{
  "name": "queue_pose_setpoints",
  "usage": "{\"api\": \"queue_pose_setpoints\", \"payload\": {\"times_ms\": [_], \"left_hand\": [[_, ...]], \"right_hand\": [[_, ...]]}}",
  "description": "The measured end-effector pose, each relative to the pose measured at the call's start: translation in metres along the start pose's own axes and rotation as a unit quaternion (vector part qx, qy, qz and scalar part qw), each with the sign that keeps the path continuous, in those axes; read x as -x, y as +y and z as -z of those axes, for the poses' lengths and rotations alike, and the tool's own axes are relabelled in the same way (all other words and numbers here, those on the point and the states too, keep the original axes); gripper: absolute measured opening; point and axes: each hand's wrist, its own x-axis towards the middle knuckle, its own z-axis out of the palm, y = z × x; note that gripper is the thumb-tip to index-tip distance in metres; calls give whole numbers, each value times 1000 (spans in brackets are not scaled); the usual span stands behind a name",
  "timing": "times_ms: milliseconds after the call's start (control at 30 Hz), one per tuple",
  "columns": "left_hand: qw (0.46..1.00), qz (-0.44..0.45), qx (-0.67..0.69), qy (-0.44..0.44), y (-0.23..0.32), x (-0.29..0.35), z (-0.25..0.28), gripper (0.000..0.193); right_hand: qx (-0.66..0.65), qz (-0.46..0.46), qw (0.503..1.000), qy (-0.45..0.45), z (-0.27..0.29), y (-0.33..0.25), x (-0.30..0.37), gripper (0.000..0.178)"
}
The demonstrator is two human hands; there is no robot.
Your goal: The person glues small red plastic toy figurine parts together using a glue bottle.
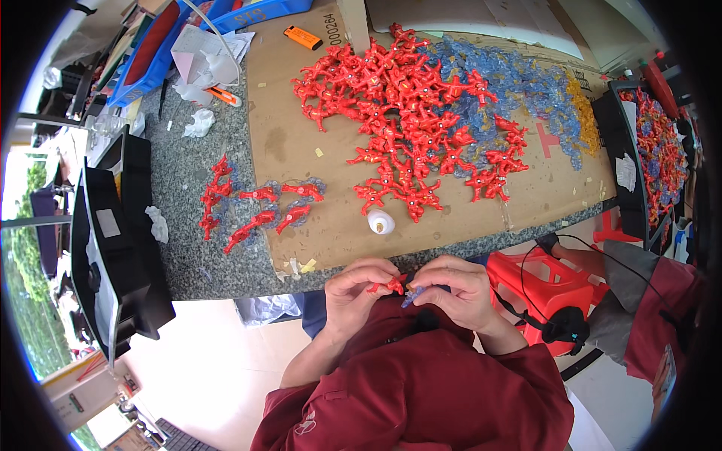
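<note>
Close to my body, just off the table's near edge, both hands are raised and almost meet. My left hand [352, 293] pinches a small red plastic figure [392, 284]. Between the fingers of my right hand [460, 292] is a translucent blue plastic piece [411, 298], held right beside the red figure; whether the two touch I cannot tell. A big heap of red figures [391, 90] covers the middle of the cardboard, with a pile of clear blue pieces [492, 71] to its right. Several red figures with blue parts [259, 218] lie apart at the left.
A small white bottle [381, 222] stands near the table edge. Amber pieces [585, 113] lie at the right, by a black bin [628, 143] of mixed parts. Black trays [124, 248] sit left; an orange cutter [303, 37] lies behind. A red stool [538, 293] and another person are at right.
</note>
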Motion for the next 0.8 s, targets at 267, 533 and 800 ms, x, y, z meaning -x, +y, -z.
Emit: {"api": "queue_pose_setpoints", "payload": {"times_ms": [267,533,800], "left_hand": [[999,3,-41,-22,2,-1,0,18],[998,43,-22,-31,0,-1,-2,17],[995,53,-66,-48,8,-3,-1,16]], "right_hand": [[3,4,1000,-17,4,1,0,23],[65,59,996,0,1,-4,3,25],[80,85,993,11,-4,-2,5,27]]}}
